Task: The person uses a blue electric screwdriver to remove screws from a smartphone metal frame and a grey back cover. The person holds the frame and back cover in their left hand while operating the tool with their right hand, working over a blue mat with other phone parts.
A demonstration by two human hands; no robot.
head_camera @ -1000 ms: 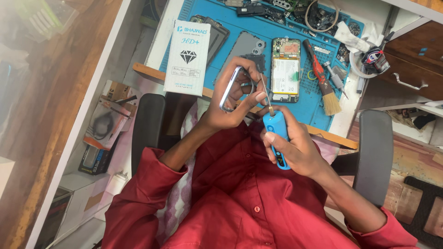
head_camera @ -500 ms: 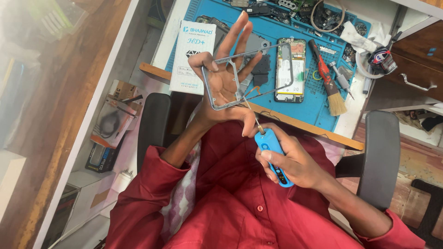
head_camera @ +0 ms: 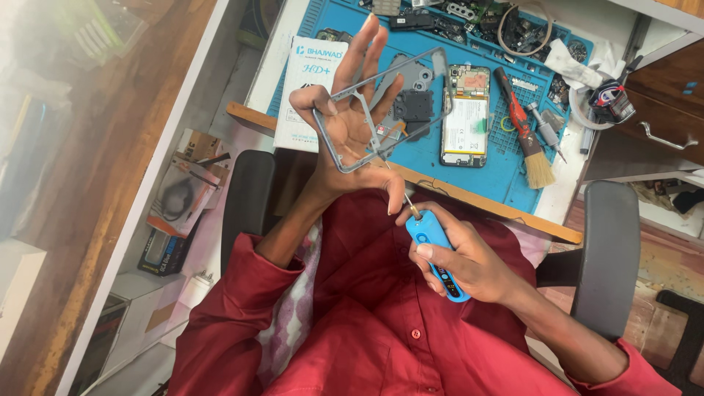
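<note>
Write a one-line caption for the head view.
Left hand holds a grey phone frame up while right hand grips a blue electric screwdriver above a blue repair mat.

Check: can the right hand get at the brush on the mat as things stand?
Probably not yet. The right hand is wrapped around the blue driver. The brush lies uncovered on the mat, so the path looks free, but the grip is full.

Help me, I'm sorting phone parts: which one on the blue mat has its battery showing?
The opened phone lying right of centre on the blue mat, beside the brush. Its pale battery fills the lower body; the dark back cover next to it shows none.
</note>
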